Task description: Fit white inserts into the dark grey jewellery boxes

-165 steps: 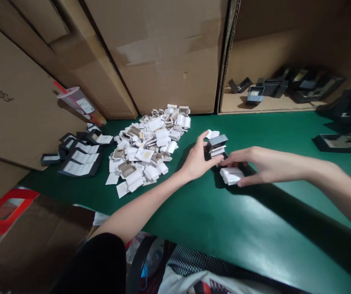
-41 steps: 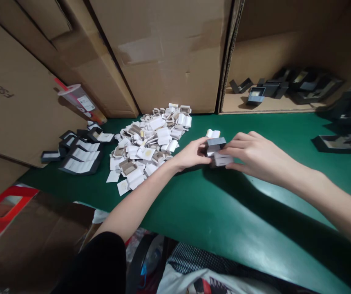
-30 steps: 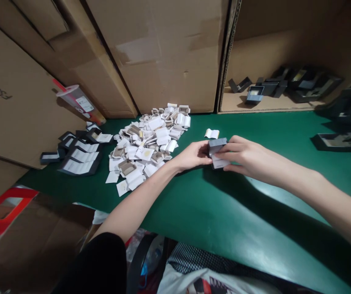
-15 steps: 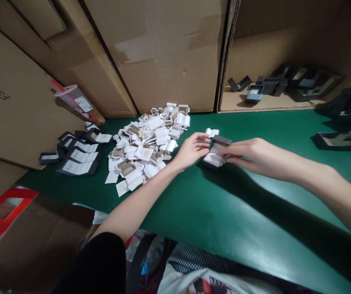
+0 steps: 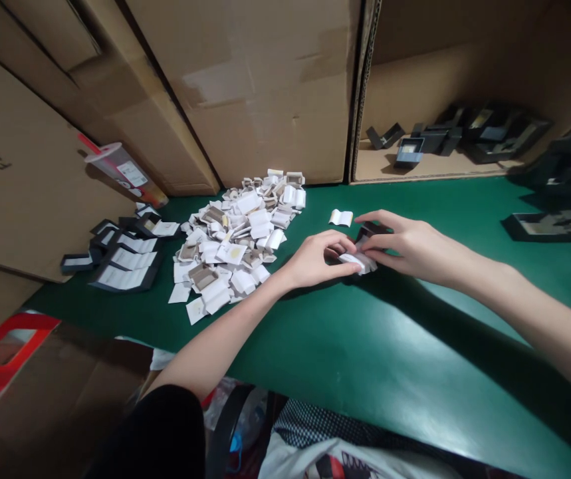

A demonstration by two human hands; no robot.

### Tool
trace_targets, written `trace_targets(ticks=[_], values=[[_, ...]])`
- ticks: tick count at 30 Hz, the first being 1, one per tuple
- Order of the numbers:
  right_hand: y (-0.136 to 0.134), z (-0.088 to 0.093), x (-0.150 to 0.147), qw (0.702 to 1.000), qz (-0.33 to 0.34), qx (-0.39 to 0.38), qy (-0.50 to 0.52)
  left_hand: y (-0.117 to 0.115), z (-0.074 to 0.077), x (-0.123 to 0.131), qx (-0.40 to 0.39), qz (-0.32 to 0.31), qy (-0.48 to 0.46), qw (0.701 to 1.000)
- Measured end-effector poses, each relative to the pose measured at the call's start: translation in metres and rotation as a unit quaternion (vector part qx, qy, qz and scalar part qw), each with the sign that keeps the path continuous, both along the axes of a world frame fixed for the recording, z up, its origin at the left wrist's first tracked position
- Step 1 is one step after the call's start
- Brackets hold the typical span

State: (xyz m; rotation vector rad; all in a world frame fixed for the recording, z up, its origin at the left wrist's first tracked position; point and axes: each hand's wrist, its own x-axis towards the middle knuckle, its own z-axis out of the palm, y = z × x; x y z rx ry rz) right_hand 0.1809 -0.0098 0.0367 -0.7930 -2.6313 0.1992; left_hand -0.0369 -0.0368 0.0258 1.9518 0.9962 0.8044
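My left grip pinches the white insert by the black box, on the bench, right of the pile. Right grip touches it; can't tell if clamped. Likely light, creasable card; hold by edges.

Room: table frt ctr; L hand, paper pile block L; ctn rear

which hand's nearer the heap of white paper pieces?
Left. The left hand is just to the right of the heap of white paper pieces; the right hand is farther right, on the far side of the left hand from it.
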Motion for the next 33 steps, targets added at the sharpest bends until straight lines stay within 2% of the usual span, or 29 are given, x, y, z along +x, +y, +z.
trace_targets(ticks=[3, 7, 11, 16, 19, 27, 33], values=[[-0.001, 0.006, 0.003, 0.999, 0.020, -0.025, 0.005, 0.001, 0.000, -0.002, 0.012, -0.023, 0.003, 1.000], [-0.001, 0.012, 0.007, 0.999, 0.030, -0.033, -0.022, 0.003, -0.002, -0.002, 0.034, 0.000, 0.022, 0.999], [0.001, 0.003, 0.008, 0.999, -0.016, 0.004, -0.031, 0.004, -0.005, -0.001, 0.052, 0.029, 0.025, 0.998], [-0.004, -0.005, 0.000, 0.995, -0.062, 0.069, -0.029, 0.002, -0.003, 0.000, 0.122, 0.032, 0.053, 0.991], [-0.009, -0.005, -0.007, 0.993, -0.061, 0.095, -0.025, 0.001, -0.003, 0.000, 0.161, 0.042, 0.082, 0.983], [-0.014, -0.006, -0.016, 0.992, -0.068, 0.106, -0.017, -0.005, -0.014, 0.010, 0.208, 0.132, 0.129, 0.961], [-0.016, -0.008, -0.017, 0.989, -0.081, 0.119, -0.019, -0.008, -0.014, 0.016, 0.238, 0.142, 0.169, 0.946]])
